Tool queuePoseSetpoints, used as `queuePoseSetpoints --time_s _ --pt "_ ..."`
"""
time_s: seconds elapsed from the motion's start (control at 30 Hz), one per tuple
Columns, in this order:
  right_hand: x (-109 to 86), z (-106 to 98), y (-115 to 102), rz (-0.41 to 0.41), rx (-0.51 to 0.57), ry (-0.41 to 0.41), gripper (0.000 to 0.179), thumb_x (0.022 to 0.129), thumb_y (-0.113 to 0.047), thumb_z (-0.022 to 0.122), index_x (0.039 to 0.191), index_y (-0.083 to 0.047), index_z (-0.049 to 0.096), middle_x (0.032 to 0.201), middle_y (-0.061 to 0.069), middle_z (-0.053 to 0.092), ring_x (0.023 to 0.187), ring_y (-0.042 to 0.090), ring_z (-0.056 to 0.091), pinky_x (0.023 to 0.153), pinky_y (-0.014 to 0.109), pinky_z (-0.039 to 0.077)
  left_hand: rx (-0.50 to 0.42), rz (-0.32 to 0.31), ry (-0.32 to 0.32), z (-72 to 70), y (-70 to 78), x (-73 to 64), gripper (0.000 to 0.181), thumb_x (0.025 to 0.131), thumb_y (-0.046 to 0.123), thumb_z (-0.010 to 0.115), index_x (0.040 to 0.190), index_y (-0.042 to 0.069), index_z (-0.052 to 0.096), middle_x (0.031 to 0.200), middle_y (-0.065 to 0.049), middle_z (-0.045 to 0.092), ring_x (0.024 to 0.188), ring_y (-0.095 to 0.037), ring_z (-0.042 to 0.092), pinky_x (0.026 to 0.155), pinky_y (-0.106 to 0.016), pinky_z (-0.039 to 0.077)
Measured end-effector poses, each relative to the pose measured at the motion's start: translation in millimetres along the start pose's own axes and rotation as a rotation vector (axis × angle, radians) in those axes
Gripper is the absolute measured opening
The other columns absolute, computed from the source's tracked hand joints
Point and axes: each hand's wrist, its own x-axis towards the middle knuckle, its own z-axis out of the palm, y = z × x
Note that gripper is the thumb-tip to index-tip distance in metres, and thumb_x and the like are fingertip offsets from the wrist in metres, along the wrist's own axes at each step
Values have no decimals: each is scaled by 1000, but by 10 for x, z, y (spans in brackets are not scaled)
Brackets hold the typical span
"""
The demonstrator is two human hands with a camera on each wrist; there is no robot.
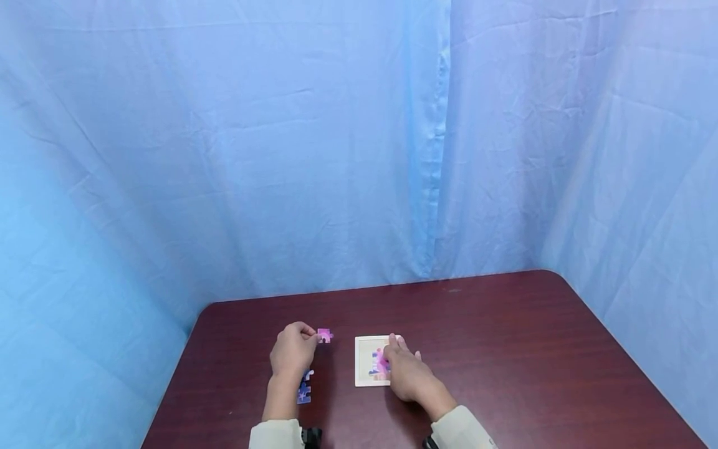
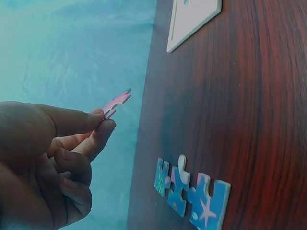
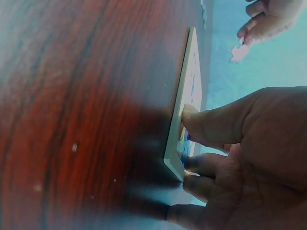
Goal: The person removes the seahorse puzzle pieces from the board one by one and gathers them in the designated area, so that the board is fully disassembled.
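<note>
My left hand [image 1: 293, 350] pinches a pink jigsaw piece [image 1: 325, 335] between thumb and forefinger, raised over the table in the left wrist view. The other fingers curl loosely below it. My right hand [image 1: 412, 374] rests over the right side of a white-rimmed square puzzle tray [image 1: 363, 381]. Its thumb [image 3: 211, 125] presses down inside the tray, while other fingertips lie at the rim. Pink and purple jigsaw pieces [image 1: 377, 368] sit in the tray beside the right fingers, partly covered by that hand.
Blue jigsaw pieces lie on the dark wooden table [image 1: 505, 355] near the left wrist, one with a pink starfish [image 2: 208, 206] and others [image 2: 178, 194] beside it. Light blue cloth [image 1: 314, 156] hangs behind the table and on both sides.
</note>
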Motion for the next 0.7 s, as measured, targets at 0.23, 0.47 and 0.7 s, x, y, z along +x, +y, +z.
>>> queuePoseSetpoints --time_s 0.23,0.47,0.7 --pt "-10 -13 -5 -5 -2 0 19 95 6 58 109 -6 62 168 29 35 159 45 31 120 75 28 59 -63 12 11 -124 -26 10 94 18 70 86 12 71 78 -4 71 66 -19 63 60 -41 48" --pt "-11 -23 -3 -5 -4 0 18 95 5 58 109 -6 62 168 29 34 159 46 31 120 75 28 52 -90 -24 69 -203 -77 17 96 20 73 82 11 70 73 -4 68 62 -19 60 57 -37 44" --pt "-20 -13 -15 -6 -1 -1 21 93 8 57 109 -5 61 168 29 34 160 45 30 119 75 28 60 -88 -18 106 -249 -99 17 95 20 75 82 11 71 72 -4 68 61 -18 60 56 -37 44"
